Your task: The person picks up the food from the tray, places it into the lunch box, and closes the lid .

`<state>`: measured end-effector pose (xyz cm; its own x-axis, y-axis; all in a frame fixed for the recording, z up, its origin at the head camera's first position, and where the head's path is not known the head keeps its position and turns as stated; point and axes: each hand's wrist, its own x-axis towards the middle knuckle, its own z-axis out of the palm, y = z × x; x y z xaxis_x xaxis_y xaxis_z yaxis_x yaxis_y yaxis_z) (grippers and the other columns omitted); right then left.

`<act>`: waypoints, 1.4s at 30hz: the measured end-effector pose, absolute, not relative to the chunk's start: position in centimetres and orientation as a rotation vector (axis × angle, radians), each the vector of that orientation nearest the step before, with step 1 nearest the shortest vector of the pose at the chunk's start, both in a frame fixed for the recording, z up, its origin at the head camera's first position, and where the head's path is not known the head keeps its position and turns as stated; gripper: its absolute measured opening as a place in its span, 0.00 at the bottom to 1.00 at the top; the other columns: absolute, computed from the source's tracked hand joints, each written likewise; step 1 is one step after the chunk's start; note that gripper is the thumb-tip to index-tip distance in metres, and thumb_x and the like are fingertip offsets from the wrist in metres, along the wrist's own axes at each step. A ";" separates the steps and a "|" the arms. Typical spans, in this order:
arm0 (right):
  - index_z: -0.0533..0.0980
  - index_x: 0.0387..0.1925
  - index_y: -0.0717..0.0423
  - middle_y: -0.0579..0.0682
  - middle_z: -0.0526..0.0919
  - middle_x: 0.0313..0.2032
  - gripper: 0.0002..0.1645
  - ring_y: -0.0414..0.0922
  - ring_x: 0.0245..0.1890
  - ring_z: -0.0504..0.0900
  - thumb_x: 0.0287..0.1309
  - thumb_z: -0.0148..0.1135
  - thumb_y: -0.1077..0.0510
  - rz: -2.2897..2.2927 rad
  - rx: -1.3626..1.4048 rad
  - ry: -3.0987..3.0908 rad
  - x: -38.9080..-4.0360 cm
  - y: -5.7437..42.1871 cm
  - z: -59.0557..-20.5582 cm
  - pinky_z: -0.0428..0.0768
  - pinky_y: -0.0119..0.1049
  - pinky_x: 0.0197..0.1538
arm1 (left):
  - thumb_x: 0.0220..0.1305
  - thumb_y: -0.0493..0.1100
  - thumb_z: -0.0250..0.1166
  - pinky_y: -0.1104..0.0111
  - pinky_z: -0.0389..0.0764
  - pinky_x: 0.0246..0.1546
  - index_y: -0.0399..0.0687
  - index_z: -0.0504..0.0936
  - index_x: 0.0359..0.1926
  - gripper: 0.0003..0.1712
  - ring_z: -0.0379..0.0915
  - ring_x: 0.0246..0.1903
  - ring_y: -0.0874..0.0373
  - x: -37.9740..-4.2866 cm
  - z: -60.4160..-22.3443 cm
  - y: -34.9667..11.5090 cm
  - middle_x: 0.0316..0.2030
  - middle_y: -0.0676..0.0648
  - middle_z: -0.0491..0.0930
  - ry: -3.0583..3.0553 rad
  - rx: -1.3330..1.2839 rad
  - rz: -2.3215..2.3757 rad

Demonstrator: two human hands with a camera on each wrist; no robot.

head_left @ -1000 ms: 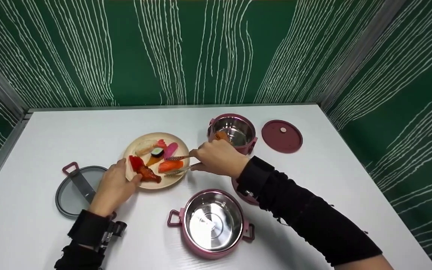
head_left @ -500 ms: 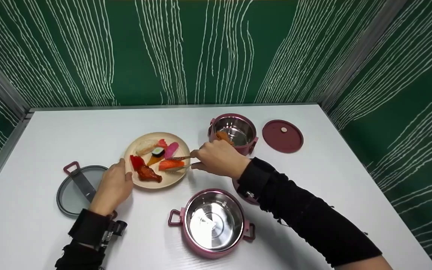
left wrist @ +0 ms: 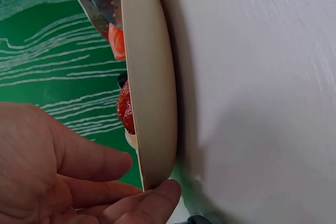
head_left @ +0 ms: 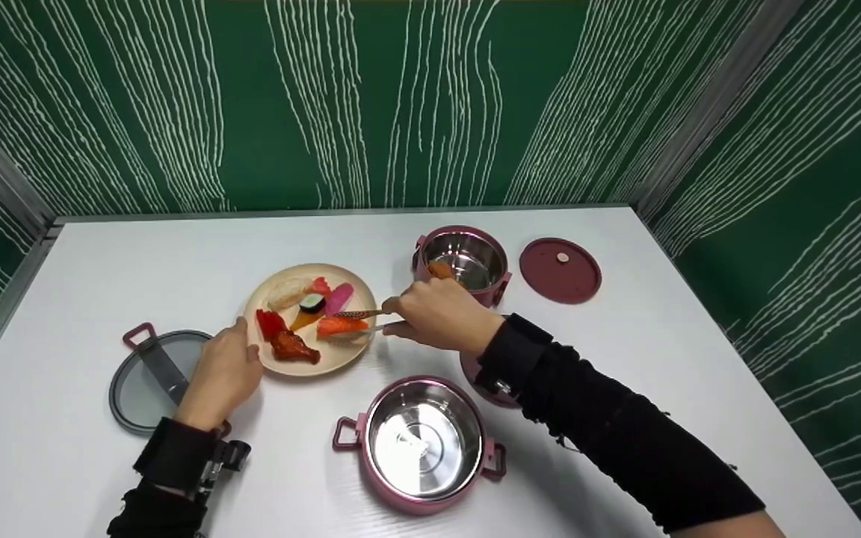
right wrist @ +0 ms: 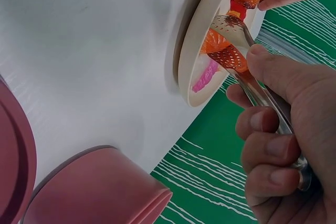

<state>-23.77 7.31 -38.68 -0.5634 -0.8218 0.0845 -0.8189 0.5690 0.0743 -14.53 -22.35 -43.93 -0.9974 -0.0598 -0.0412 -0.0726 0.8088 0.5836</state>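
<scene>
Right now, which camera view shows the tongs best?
The right wrist view: the tongs show large, from perforated tips to rear end, in the right hand. The head view shows mainly their front; the left wrist view, only part.

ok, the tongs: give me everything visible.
The tongs look like shiny metal, with two arms ending in broad heads pierced by small holes; the brownish tint on the heads may be reflection. The right grip is curled round the arms. They slant down to the right side of the plate, heads apart, one on either side of the orange piece; whether they press it is unclear.
</scene>
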 end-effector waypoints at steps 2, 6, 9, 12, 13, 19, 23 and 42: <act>0.88 0.48 0.49 0.49 0.91 0.33 0.20 0.50 0.30 0.88 0.67 0.67 0.40 -0.040 1.412 -2.668 -23.7 7.4 -38.6 0.85 0.48 0.33 | 0.73 0.33 0.52 0.38 0.69 0.66 0.13 0.55 0.71 0.34 0.65 0.63 0.21 -14.5 -43.9 -22.4 0.61 0.15 0.68 2.982 -0.097 0.958; 0.88 0.48 0.49 0.49 0.90 0.33 0.20 0.51 0.31 0.88 0.67 0.67 0.41 -0.023 1.411 -2.666 -23.7 7.7 -38.4 0.85 0.49 0.34 | 0.73 0.33 0.52 0.38 0.69 0.66 0.13 0.55 0.71 0.34 0.65 0.63 0.21 -14.4 -43.9 -22.4 0.61 0.15 0.67 2.981 -0.091 0.961; 0.88 0.48 0.49 0.50 0.90 0.33 0.20 0.52 0.32 0.87 0.67 0.67 0.41 -0.013 1.406 -2.679 -23.7 7.9 -38.3 0.85 0.50 0.33 | 0.74 0.34 0.52 0.38 0.69 0.66 0.14 0.53 0.72 0.34 0.64 0.64 0.21 -14.4 -43.8 -22.4 0.62 0.15 0.66 2.955 -0.106 0.960; 0.88 0.48 0.49 0.50 0.90 0.33 0.20 0.52 0.32 0.87 0.67 0.67 0.41 -0.006 1.404 -2.682 -23.7 8.0 -38.2 0.85 0.50 0.32 | 0.75 0.34 0.52 0.38 0.69 0.66 0.15 0.52 0.73 0.35 0.63 0.64 0.21 -14.5 -43.8 -22.4 0.63 0.15 0.65 2.936 -0.118 0.955; 0.88 0.48 0.48 0.50 0.90 0.33 0.19 0.52 0.31 0.87 0.67 0.67 0.41 -0.006 1.405 -2.680 -23.7 8.0 -38.1 0.85 0.50 0.32 | 0.75 0.35 0.52 0.38 0.69 0.66 0.15 0.52 0.73 0.35 0.63 0.65 0.21 -14.5 -43.8 -22.4 0.63 0.15 0.65 2.932 -0.121 0.952; 0.88 0.48 0.49 0.50 0.90 0.33 0.19 0.53 0.30 0.85 0.67 0.68 0.41 -0.004 1.408 -2.688 -23.7 8.1 -37.9 0.85 0.50 0.30 | 0.75 0.36 0.52 0.38 0.67 0.67 0.15 0.52 0.73 0.36 0.62 0.65 0.21 -14.6 -43.8 -22.4 0.64 0.15 0.64 2.930 -0.120 0.949; 0.88 0.48 0.49 0.50 0.90 0.33 0.19 0.52 0.32 0.85 0.66 0.68 0.41 -0.015 1.414 -2.659 -23.7 8.3 -37.8 0.85 0.50 0.33 | 0.75 0.36 0.52 0.38 0.67 0.67 0.14 0.51 0.73 0.36 0.61 0.66 0.21 -14.7 -43.8 -22.4 0.64 0.14 0.63 2.931 -0.111 0.957; 0.87 0.45 0.50 0.49 0.87 0.32 0.16 0.52 0.34 0.86 0.67 0.68 0.43 0.120 1.378 -2.723 -23.7 9.2 -36.5 0.87 0.52 0.37 | 0.75 0.46 0.59 0.49 0.83 0.50 0.18 0.47 0.76 0.46 0.71 0.60 0.27 -14.4 -43.0 -22.5 0.70 0.17 0.57 2.873 -0.123 1.020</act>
<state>-23.66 9.18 -36.54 -0.5897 -0.7997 0.1132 -0.8066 0.5904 -0.0308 -14.43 -22.46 -43.05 -0.9927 -0.0459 -0.1118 -0.1061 0.7738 0.6245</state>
